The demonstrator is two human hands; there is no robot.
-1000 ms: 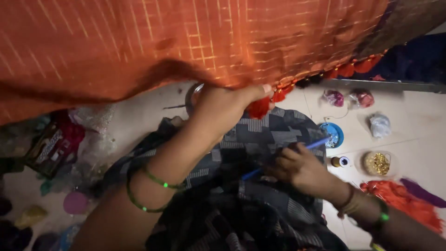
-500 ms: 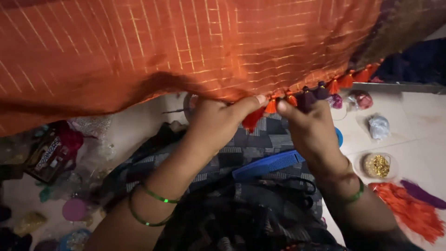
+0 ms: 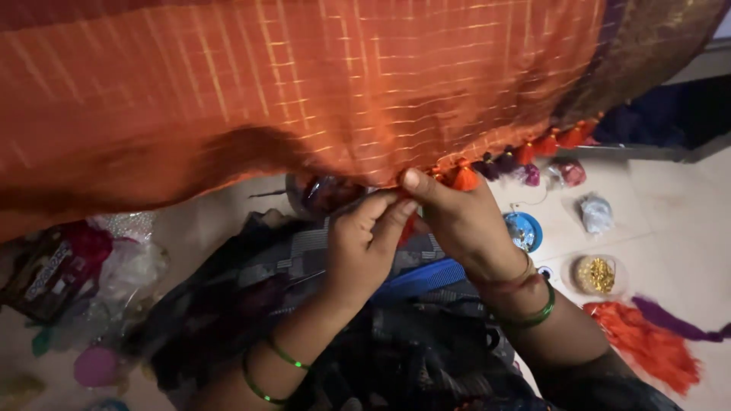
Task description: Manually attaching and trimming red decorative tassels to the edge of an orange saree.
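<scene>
Hands (image 3: 415, 228) on tassel (image 3: 462, 177), fingertips partly hidden.

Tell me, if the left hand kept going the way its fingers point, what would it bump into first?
Probably the right hand: the left hand points up and rightward at it, just under the orange cloth's tasselled edge. Depth is unclear.

A home floor workspace (tiled): bead container (image 3: 595, 275), loose threads (image 3: 643, 342), orange fabric (image 3: 304, 84).

An orange cloth (image 3: 320, 84) is crossed by thin gold checks, edged with orange and purple tassels (image 3: 495, 161). A blue comb (image 3: 422, 278) is seen on grey-black patterned fabric (image 3: 304, 259). Green bangles (image 3: 270, 373) are worn.
</scene>
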